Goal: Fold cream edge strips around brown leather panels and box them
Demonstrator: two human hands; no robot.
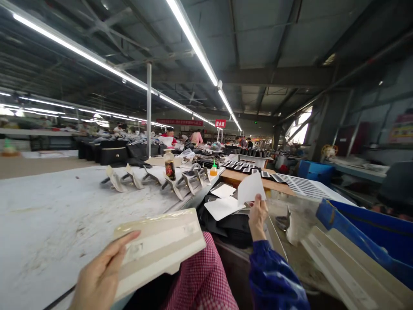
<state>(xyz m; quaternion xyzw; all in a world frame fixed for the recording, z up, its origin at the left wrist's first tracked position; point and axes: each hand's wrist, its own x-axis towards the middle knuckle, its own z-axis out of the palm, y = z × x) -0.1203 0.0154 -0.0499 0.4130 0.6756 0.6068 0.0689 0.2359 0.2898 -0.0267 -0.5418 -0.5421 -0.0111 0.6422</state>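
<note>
My left hand (pixel 100 275) grips the near end of a beige folded panel (pixel 161 241), thumb on its face. A glossy wet-looking strip runs along the panel's upper edge. Over to the right, my right hand (pixel 259 215) pinches a thin white sheet (pixel 251 189) by its lower right corner and holds it raised. Just below and left of that sheet, another white sheet (pixel 223 208) lies on a dark pile (pixel 237 234). The tips of the left fingers are hidden behind the panel.
Several curved beige pieces (pixel 132 176) stand on the white table (pixel 48 215) around a dark jar (pixel 169 165). A small yellow glue bottle (pixel 213 169) is at the table's far corner. At right sit a blue bin (pixel 371 228) and more beige panels (pixel 348 267). People work farther back.
</note>
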